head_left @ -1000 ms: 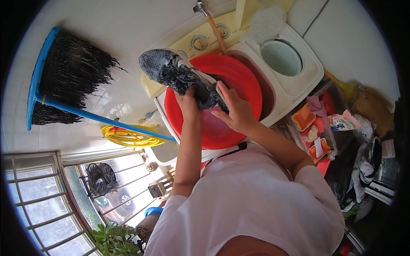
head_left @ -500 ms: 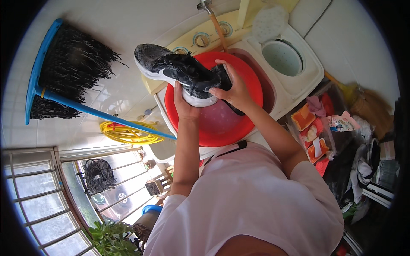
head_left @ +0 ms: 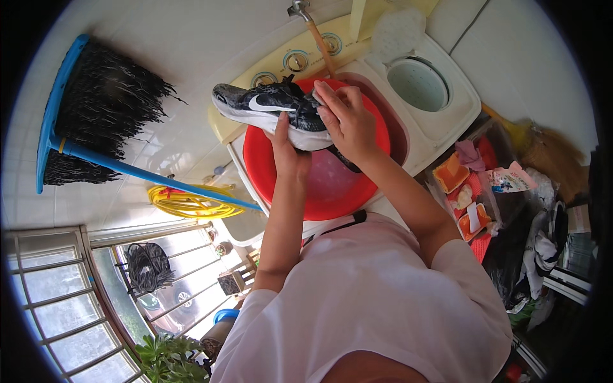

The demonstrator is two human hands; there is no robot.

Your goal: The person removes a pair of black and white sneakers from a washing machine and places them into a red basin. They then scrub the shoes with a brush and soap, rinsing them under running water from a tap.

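A black sneaker with a white sole and white side mark point(head_left: 249, 103) is held sideways over a red basin point(head_left: 262, 179), its toe to the left. My left hand point(head_left: 288, 150) grips it from below, thumb up along the side. My right hand point(head_left: 350, 127) has its fingers curled on the heel and opening end, where a small greyish part shows at the fingertips; I cannot make out what that is. A dark piece point(head_left: 347, 161) hangs under the heel, partly hidden. The basin, with cloudy liquid, rests in a cream twin-tub washing machine point(head_left: 447, 127).
A blue-handled mop point(head_left: 102, 163) leans at left above a coiled yellow hose point(head_left: 191, 208). A tap point(head_left: 300, 9) is at top. A bin of sponges and cloths point(head_left: 452, 173), bags and a straw broom point(head_left: 555, 166) crowd the right. A barred window point(head_left: 54, 293) and plant point(head_left: 166, 360) are lower left.
The sneaker has turned to show its side and sole edge, with the toe lower than a second ago. My right fingers have shifted onto the top of the heel end, curling more closely.
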